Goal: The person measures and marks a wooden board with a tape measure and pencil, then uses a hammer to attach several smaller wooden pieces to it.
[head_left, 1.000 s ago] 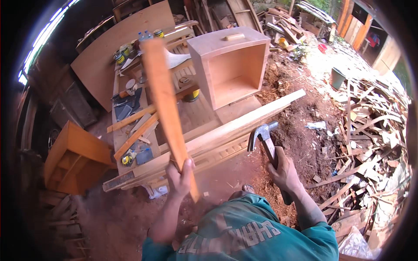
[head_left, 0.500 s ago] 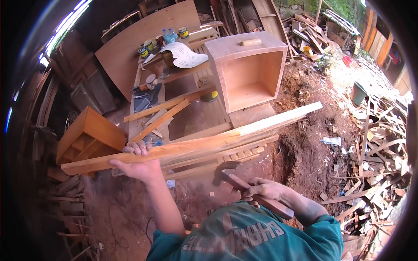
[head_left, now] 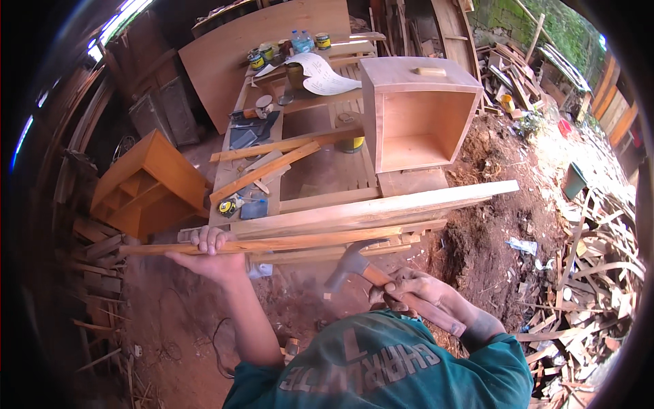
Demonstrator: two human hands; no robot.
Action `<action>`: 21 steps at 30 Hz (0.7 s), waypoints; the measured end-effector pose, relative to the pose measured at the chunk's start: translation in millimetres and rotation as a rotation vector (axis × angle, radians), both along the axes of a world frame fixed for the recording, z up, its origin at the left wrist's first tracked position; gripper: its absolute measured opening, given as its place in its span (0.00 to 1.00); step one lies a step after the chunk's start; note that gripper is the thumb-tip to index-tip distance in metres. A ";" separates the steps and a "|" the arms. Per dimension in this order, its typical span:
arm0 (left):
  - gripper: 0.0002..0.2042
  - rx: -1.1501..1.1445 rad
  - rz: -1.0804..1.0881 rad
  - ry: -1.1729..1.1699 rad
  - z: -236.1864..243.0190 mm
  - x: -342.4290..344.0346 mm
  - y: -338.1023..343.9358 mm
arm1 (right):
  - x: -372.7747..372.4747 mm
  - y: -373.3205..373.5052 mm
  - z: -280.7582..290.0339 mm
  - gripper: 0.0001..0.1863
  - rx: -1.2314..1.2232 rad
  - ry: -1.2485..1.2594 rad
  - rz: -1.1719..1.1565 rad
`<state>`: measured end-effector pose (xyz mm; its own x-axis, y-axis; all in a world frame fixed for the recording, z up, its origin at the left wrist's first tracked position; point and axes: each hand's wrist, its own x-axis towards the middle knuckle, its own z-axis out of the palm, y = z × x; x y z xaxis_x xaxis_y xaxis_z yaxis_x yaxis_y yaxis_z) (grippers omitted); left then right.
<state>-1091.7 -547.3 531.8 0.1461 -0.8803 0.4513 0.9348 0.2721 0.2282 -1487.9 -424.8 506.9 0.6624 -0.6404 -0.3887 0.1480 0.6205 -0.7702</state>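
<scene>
A sprawling heap of scrap wood (head_left: pixel 596 276) covers the ground to the right of a laden table (head_left: pixel 325 198) in a rough workshop, as a person in a green shirt (head_left: pixel 381 354) works bare-handed at its near side. A broad plywood sheet (head_left: pixel 266 41) leans behind, and an orange-brown cabinet (head_left: pixel 167 165) with open compartments stands tilted to the left. On the table, a pale wooden drawer (head_left: pixel 395 78) shows its hollow inside, a small block handle on its upper face. A long, pale plank (head_left: pixel 409 200) lies along the near edge.

Just in front of that lumber, a slim, orange-brown wooden strip (head_left: pixel 286 242) runs nearly level, its narrow edge toward the viewer; its right end is hard to tell from the stacked timber. The left hand (head_left: pixel 212 253) grips it near its left end, forearm reaching up from below, fingers curled over the top and thumb pointing left along the near side.

The claw hammer (head_left: pixel 354 261) is angled just below the strip and apart from it, its grey metal head partly blurred and its brown handle sloping down to the right. The right hand (head_left: pixel 419 286) is closed around the handle, elbow bent, close to the shirt.

Toward the table's far end lie a curling white paper (head_left: pixel 323 76), clear blue bottles (head_left: pixel 300 42) and paint cans (head_left: pixel 256 60); a yellow tape measure (head_left: pixel 227 207) sits at the near-left corner.
</scene>
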 end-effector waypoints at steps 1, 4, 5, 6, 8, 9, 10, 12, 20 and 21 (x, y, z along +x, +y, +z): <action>0.31 0.037 0.005 0.014 -5.0 1.4 2.9 | 2.0 3.7 3.1 0.20 0.004 -0.011 -0.014; 0.24 0.537 0.317 0.142 15.2 -22.7 16.0 | 0.3 7.9 17.6 0.18 0.064 -0.015 -0.158; 0.24 0.526 0.334 0.151 5.1 -7.1 16.8 | -1.4 5.4 22.5 0.21 0.016 -0.019 -0.237; 0.20 0.636 0.321 0.134 -21.2 19.4 15.8 | -7.6 3.4 25.3 0.21 -0.042 0.023 -0.251; 0.12 0.757 0.282 0.085 -73.7 41.3 21.0 | -12.8 4.4 37.0 0.20 -0.146 0.176 -0.212; 0.09 0.766 0.259 0.055 -96.6 41.8 26.4 | -13.2 6.8 38.8 0.20 -0.245 0.273 -0.186; 0.07 0.856 0.251 -0.012 -120.5 43.3 33.3 | -8.7 10.5 56.1 0.21 -0.266 0.357 -0.169; 0.08 0.932 0.245 -0.162 -176.3 46.8 41.7 | -10.5 14.0 64.5 0.19 -0.527 0.535 -0.032; 0.24 1.379 0.818 -1.759 -250.9 37.8 70.5 | 14.1 12.9 114.4 0.16 -0.699 0.804 0.083; 0.28 1.335 0.570 -1.883 -200.1 22.3 73.5 | 8.4 25.3 118.9 0.18 -0.673 0.825 0.025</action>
